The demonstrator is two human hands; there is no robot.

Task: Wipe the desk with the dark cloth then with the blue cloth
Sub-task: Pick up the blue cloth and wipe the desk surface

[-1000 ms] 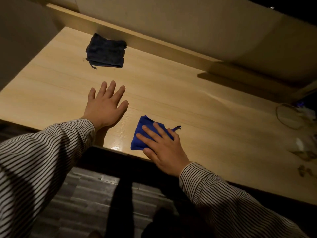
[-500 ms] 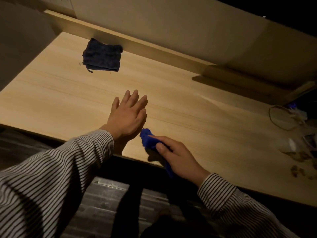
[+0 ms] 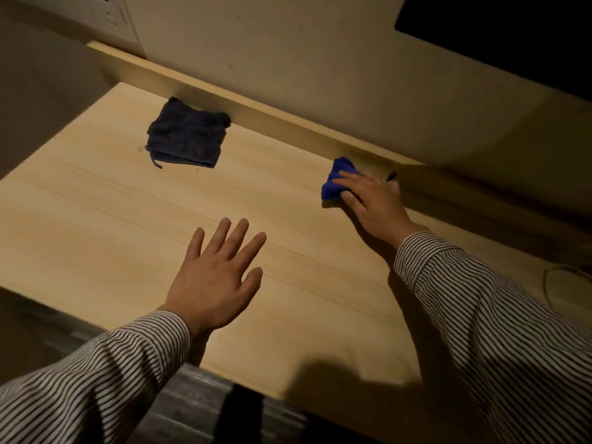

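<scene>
Your right hand [image 3: 371, 200] covers most of the bunched bright-blue cloth [image 3: 336, 181], so you see only its left part. The pale wooden table [image 3: 96, 219] and a thin looped cable [image 3: 563, 277] run off the right edge.

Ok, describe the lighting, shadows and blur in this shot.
Head view: dim, warm light; the pale wooden desk brightest at left, darker towards the right; a soft shadow falls near its front edge; the bunched blue cloth under the right hand looks slightly blurred.
</scene>
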